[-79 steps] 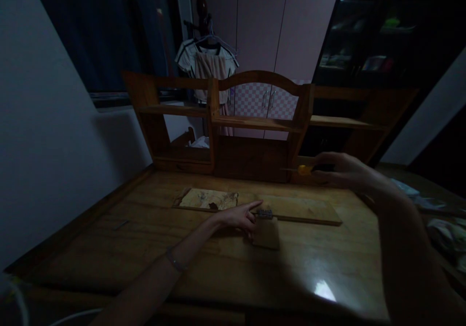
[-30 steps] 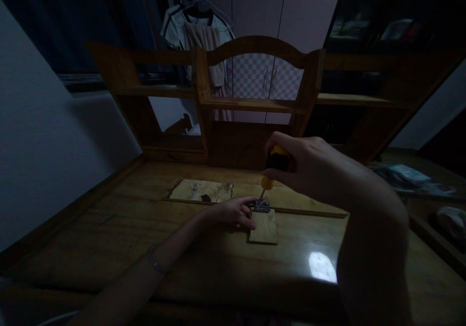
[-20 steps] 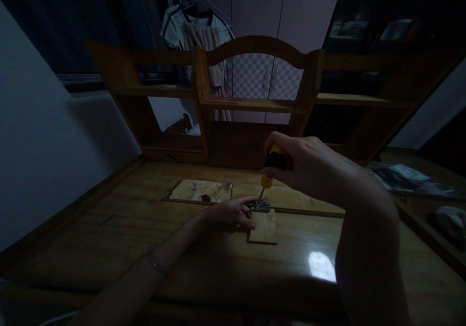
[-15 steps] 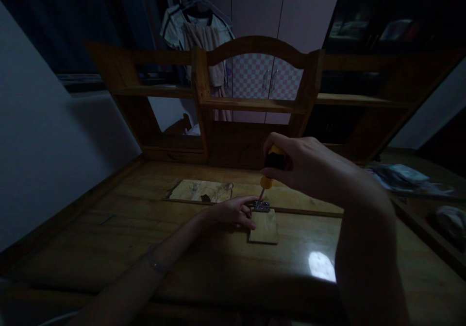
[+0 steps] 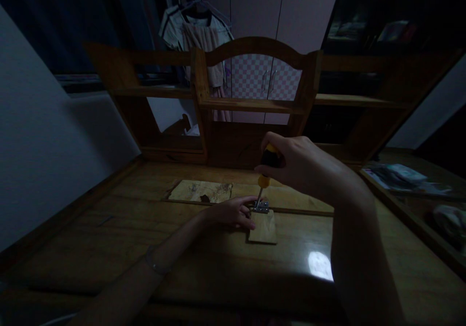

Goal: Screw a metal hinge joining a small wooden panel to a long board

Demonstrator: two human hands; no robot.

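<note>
My right hand [image 5: 293, 163] is closed around the yellow and black handle of a screwdriver [image 5: 264, 180]. Its shaft leans slightly, and the tip meets the left part of a metal hinge [image 5: 261, 207]. The hinge lies along the far edge of a small, square wooden board [image 5: 262, 228] on the desk. From the left, my left hand [image 5: 235, 213] grips the board, thumb against its left side and index finger stretched to the hinge. The remaining left fingers are curled. Whether a screw sits under the screwdriver tip is too small to tell.
Behind the hinge runs a long wooden strip [image 5: 287, 196], with a stained pale panel [image 5: 200, 191] to its left. A wooden shelf unit [image 5: 251, 105] stands at the desk's [image 5: 120, 243] back. Papers [image 5: 404, 175] lie on the right, and clothes [image 5: 200, 34] hang beyond.
My right hand and the screwdriver have shifted slightly left, with the handle a bit more upright. The left hand, hinge and board stay nearly in place.
</note>
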